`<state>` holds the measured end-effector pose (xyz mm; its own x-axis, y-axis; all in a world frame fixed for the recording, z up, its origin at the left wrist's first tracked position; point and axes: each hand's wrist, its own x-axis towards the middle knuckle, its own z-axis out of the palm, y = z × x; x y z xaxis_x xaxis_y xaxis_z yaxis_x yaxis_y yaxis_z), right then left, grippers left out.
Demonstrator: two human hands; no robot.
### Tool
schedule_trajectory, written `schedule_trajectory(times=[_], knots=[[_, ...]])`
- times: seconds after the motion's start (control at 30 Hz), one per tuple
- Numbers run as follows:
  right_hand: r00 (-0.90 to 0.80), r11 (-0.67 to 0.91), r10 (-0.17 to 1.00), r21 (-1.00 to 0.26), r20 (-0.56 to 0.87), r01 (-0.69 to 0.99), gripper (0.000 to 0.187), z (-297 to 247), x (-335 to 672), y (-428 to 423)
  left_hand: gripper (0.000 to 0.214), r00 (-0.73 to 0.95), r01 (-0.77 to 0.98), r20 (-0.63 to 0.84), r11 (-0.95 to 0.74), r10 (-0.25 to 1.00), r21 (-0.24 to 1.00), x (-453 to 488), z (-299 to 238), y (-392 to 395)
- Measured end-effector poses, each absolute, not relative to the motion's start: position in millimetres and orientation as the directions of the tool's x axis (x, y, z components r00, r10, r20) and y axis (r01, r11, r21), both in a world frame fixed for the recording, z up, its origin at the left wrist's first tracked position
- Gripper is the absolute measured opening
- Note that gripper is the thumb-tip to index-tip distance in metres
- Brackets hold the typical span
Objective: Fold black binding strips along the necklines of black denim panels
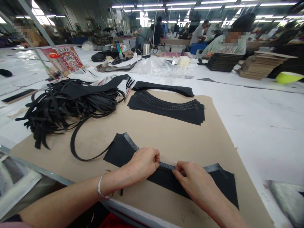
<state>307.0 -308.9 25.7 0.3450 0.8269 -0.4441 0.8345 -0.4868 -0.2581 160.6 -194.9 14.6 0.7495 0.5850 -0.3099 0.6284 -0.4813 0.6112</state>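
A curved black fabric piece [166, 182] lies on brown paper in front of me, with a speckled grey band [167, 165] along its concave edge. My left hand [148, 161] pinches that edge near the middle, its fingers curled in. A short way to the right, my right hand [190, 174] has thumb and forefinger closed on the same edge. A long black strip [73, 142] loops from the left and meets the piece at its left end. What lies under the fingertips is hidden.
A tangled heap of black strips [57, 107] lies at the left. Behind the piece are stacked curved black pieces [166, 107] and a narrower black stack [163, 87]. Brown paper [220, 139] covers the white table [266, 126]. Across the table a person [223, 44] sits beside stacked boards [261, 65].
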Motion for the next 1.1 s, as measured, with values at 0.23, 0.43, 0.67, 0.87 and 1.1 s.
schedule_trajectory(times=[0.23, 0.43, 0.67, 0.87, 1.1], knots=[[0.344, -0.484, 0.827, -0.251, -0.446, 0.839, 0.025, 25, 306, -307, 0.016, 0.733, 0.641, -0.303, -0.470, 0.609, 0.607, 160, 10, -196], [0.354, -0.492, 0.819, -0.236, -0.450, 0.838, 0.024, 24, 305, -307, 0.018, 0.729, 0.645, -0.307, -0.466, 0.611, 0.605, 161, 13, -198], [0.354, -0.486, 0.817, -0.213, -0.455, 0.848, 0.024, 25, 305, -307, 0.018, 0.719, 0.658, -0.307, -0.469, 0.624, 0.589, 163, 13, -199], [0.340, -0.448, 0.836, -0.177, -0.431, 0.876, 0.026, 24, 302, -307, 0.017, 0.721, 0.671, -0.294, -0.526, 0.627, 0.523, 164, 14, -203], [0.346, -0.414, 0.848, -0.093, -0.401, 0.906, 0.023, 27, 297, -309, 0.006, 0.701, 0.695, -0.257, -0.558, 0.665, 0.453, 160, 9, -214]])
